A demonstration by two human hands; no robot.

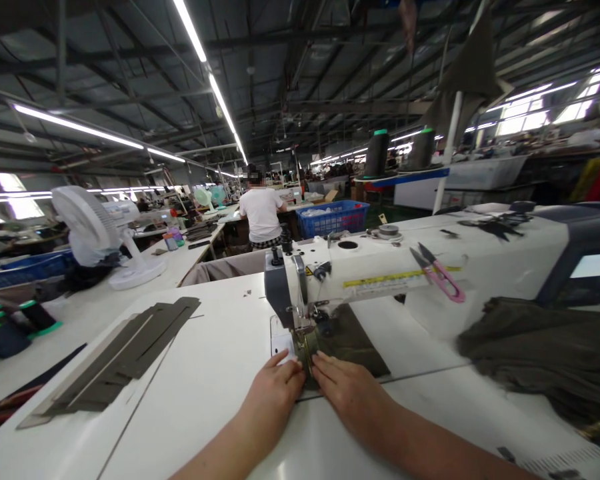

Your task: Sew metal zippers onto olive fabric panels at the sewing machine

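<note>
Under the presser foot of a white sewing machine (375, 273) lies a piece of olive fabric (355, 343), with a narrow gold line along it that looks like a metal zipper (307, 350). On the left edge of this work, my left hand (275, 387) has its fingers bent and pressed together at the cloth, close in front of the foot. My right hand (347, 387) lies palm down on the fabric just right of the gold line, fingers stretched flat. What is under both sets of fingertips is hidden.
Dark olive strips (130, 353) lie stacked on the table at left. Pink-handled thread snips (437, 272) rest on the machine arm. A bunched dark garment (525, 353) sits at right. Beyond are a white fan (100, 227), a blue basket (330, 220) and a seated person (261, 213).
</note>
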